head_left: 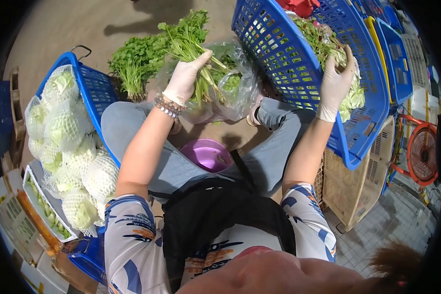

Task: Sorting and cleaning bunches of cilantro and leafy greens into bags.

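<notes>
My left fingers (201,60) are curling around the green stems (187,45), mostly hiding from view, and I am not making out whether my right fingers (349,60) are gripping any leaves (354,100). The blue basket (345,147) is running off the top edge, its left wall concealing some leaves, while my jeans (274,154) are covering part of the purple basin (206,153).

Tilted grn herbs (185,45), L hand (185,77)

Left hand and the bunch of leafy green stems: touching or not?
Touching. The head view shows it: the gloved left hand is closed on the leafy green stems, which stick out on both sides of the grip.
</notes>
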The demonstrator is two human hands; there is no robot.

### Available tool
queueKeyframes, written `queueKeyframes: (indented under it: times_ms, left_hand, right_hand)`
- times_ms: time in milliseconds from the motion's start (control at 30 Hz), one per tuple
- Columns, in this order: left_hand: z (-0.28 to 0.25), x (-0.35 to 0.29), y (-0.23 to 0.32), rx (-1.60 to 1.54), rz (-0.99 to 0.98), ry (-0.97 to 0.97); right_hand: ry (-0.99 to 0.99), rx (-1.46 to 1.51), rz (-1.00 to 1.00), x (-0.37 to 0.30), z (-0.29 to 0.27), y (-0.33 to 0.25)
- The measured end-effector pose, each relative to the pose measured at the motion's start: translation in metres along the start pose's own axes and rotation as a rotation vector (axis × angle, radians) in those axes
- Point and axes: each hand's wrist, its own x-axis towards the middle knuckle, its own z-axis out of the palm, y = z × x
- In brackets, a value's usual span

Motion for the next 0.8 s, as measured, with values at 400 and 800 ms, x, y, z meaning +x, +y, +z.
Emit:
queueKeyframes:
  times_ms: [400,800]
  left_hand:
    - [0.027,-0.005,-0.016,0.352,0.091,-0.204]
    - [0.034,-0.017,-0.016,0.727,0.125,-0.296]
  right_hand:
    - [-0.710,0.526,0.007,-0.091,0.066,-0.070]
    - [-0.809,0.534,0.165,-0.099,0.082,-0.070]
